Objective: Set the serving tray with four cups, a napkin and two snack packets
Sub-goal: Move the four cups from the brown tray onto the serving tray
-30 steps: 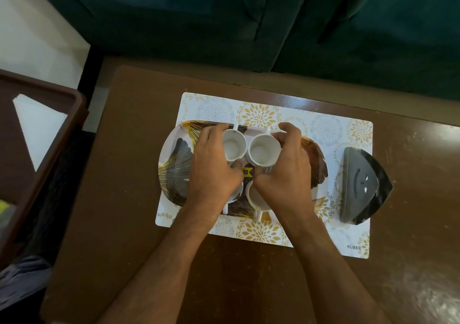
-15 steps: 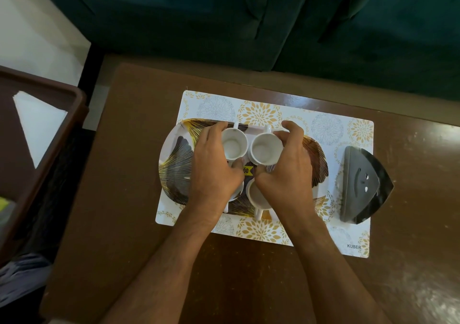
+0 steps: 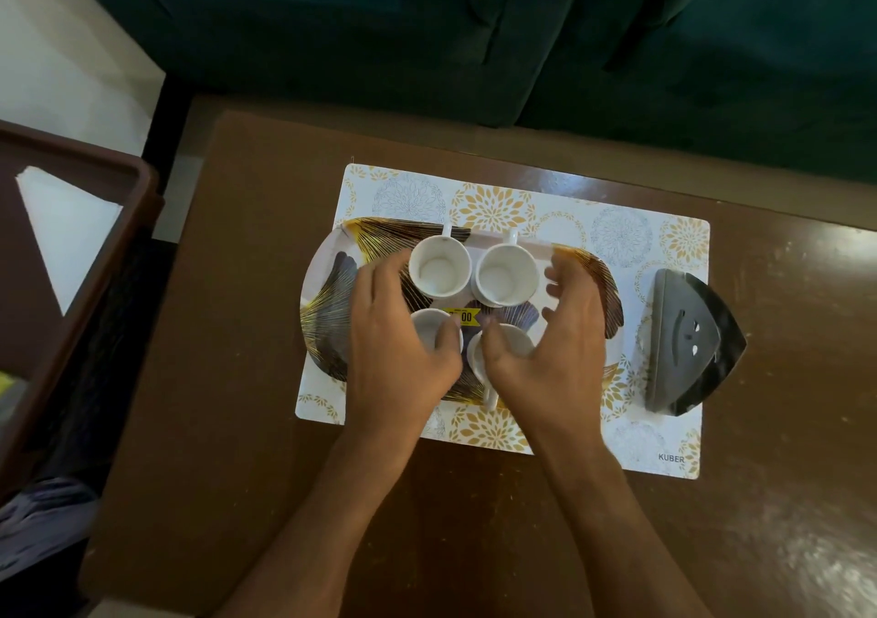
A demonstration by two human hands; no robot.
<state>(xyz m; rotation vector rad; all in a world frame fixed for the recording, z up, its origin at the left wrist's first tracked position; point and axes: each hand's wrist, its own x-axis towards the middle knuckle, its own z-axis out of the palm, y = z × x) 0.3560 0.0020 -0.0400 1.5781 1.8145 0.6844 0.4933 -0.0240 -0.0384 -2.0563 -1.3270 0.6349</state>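
An oval serving tray (image 3: 332,304) with a gold and dark leaf pattern lies on a floral placemat (image 3: 617,238). Four white cups stand on it: far left cup (image 3: 439,266), far right cup (image 3: 505,273), near left cup (image 3: 427,328) and near right cup (image 3: 510,340). My left hand (image 3: 398,347) hovers over the near left cup, fingers spread. My right hand (image 3: 555,351) covers part of the near right cup, fingers apart, holding nothing. A white napkin (image 3: 66,228) lies in the brown bin at the left.
A dark grey triangular napkin holder (image 3: 683,342) stands on the placemat's right end. A brown bin (image 3: 123,256) sits off the table's left edge. A dark green sofa (image 3: 474,38) runs along the far side. The brown table (image 3: 474,522) extends toward me.
Both hands have let go of the two far cups and drawn back toward me, fingers opening. The cups stay in a two-by-two group on the tray.
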